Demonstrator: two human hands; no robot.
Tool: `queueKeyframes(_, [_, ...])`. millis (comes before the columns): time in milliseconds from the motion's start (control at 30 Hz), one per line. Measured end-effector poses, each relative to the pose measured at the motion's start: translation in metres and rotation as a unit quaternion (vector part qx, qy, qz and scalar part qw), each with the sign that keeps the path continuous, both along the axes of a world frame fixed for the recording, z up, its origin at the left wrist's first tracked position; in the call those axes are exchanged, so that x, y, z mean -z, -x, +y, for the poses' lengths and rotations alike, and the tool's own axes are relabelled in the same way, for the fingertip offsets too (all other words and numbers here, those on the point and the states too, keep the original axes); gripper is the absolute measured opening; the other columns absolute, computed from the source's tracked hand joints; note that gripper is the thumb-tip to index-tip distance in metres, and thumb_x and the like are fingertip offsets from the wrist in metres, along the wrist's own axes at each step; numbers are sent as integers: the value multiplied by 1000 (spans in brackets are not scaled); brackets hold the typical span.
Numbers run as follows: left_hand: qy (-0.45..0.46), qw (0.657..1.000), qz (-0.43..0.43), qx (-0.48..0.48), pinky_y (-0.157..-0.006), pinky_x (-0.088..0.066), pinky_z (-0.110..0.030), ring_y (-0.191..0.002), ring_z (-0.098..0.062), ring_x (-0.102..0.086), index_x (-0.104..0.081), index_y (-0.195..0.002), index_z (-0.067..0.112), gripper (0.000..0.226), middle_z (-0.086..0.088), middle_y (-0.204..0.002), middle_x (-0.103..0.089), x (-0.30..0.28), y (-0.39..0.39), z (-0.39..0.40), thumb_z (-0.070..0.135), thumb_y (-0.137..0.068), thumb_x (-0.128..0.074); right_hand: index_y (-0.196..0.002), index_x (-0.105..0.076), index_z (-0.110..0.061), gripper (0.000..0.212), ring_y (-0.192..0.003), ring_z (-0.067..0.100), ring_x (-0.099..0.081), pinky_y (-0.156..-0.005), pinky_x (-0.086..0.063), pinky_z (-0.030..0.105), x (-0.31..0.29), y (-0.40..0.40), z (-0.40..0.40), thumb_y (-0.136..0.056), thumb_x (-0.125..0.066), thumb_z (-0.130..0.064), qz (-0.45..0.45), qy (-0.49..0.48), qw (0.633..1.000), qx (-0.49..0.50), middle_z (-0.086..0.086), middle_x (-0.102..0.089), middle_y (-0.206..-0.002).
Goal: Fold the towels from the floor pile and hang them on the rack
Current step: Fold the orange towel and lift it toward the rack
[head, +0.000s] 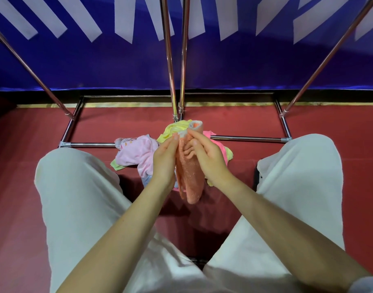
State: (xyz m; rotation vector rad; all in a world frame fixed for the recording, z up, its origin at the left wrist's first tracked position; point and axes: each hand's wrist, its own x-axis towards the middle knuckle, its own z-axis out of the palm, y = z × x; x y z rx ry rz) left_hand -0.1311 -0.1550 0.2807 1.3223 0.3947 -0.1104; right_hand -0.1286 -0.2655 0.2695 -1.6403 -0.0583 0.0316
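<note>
An orange towel (pixel 190 176) hangs folded lengthwise between my hands, above the floor pile. My left hand (pixel 164 161) pinches its upper edge from the left. My right hand (pixel 204 154) pinches the same top edge from the right, fingers curled into the fabric. Below and behind lies the pile of towels (pixel 137 154): a pale pink one at the left, a yellow one (pixel 172 129) at the back, bright pink and yellow bits at the right. The metal rack (pixel 170 60) stands just beyond the pile, its upright poles rising out of view.
My knees in white trousers (pixel 75 187) flank the pile on both sides. The rack's base bars (pixel 249 138) lie on the red floor (pixel 18 166). A blue banner with white stripes (pixel 75 60) covers the wall behind.
</note>
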Motion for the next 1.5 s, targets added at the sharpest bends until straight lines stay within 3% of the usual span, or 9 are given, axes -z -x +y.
queueKeyframes(133, [-2, 1000, 4, 13, -85, -50, -33, -97, -22, -65, -66, -113, 0, 33, -17, -108, -70, 0, 0, -5, 23, -101, -47, -123, -60, -19, 37, -68, 7, -51, -68, -45, 16, 3, -5, -9, -91, -54, -2, -66, 120, 990, 24, -8, -51, -83])
queueKeyframes(367, [-41, 997, -40, 44, -90, -49, -28, -93, -7, -65, -71, -100, 17, 23, 2, -97, -73, -1, 2, -8, 19, -100, -48, -127, -57, -25, 43, -120, 10, -44, -106, -36, 30, 3, -15, -29, -83, -61, -28, -85, 231, 969, 4, -10, -52, -122])
queueKeyframes(533, [-98, 989, -100, 41, -86, -41, -6, -96, 16, -58, -66, -108, 15, 22, 19, -104, -65, 7, 4, -7, 6, -97, -50, -90, -65, -20, 4, -82, 7, -56, -74, -43, 29, 4, -11, -28, -87, -62, -19, -34, 195, 980, 3, -11, -61, -84])
queueKeyframes(600, [-108, 987, -117, 34, -86, -41, -7, -97, 14, -58, -65, -110, 16, 22, 19, -105, -65, 10, 4, -5, 5, -96, -52, -85, -62, -22, 10, -75, 2, -52, -68, -38, 21, 2, -8, -28, -89, -60, -13, -37, 172, 984, -8, -12, -58, -78])
queueKeyframes(800, [-133, 978, -140, 81, -83, -43, -8, -88, 10, -55, -61, -113, 15, 26, 11, -100, -63, 19, 7, 1, 0, -94, -52, -88, -60, -25, 10, -89, 3, -58, -80, -44, 25, -15, -6, -39, -88, -52, -20, -24, 36, 999, -5, -13, -63, -91])
queueKeyframes(933, [-140, 969, -119, 167, -83, -41, -6, -88, 17, -54, -57, -115, 17, 22, 8, -106, -61, 32, 9, 0, 11, -94, -57, -86, -63, -25, 7, -74, 9, -56, -70, -45, 27, -24, -9, -55, -85, -56, -26, 10, -89, 996, 2, -8, -62, -78])
queueKeyframes(1133, [-178, 953, -133, 206, -83, -43, -20, -87, 0, -56, -62, -99, 30, 22, 16, -91, -63, 50, 13, -3, 38, -80, -56, -89, -61, -17, 6, -72, 9, -56, -68, -46, 25, -24, -10, -78, -90, -57, -22, 15, -125, 991, 44, -7, -62, -75])
queueKeyframes(1267, [-225, 936, -150, 223, -78, -41, -18, -79, 5, -50, -58, -101, 18, 19, 14, -86, -56, 50, 15, -2, 30, -94, -45, -86, -63, -20, 10, -71, 9, -56, -67, -46, 24, -23, -8, -86, -90, -62, -30, 19, -116, 992, 54, -6, -61, -75])
queueKeyframes(1500, [-320, 882, -258, 230, -93, -40, -16, -103, 6, -51, -52, -125, 21, 39, 28, -113, -53, 30, 14, 12, 36, -91, -61, -97, -61, -11, 29, -76, 9, -61, -71, -50, 21, -22, -6, -94, -79, -62, -34, 53, -185, 977, 95, -2, -64, -79])
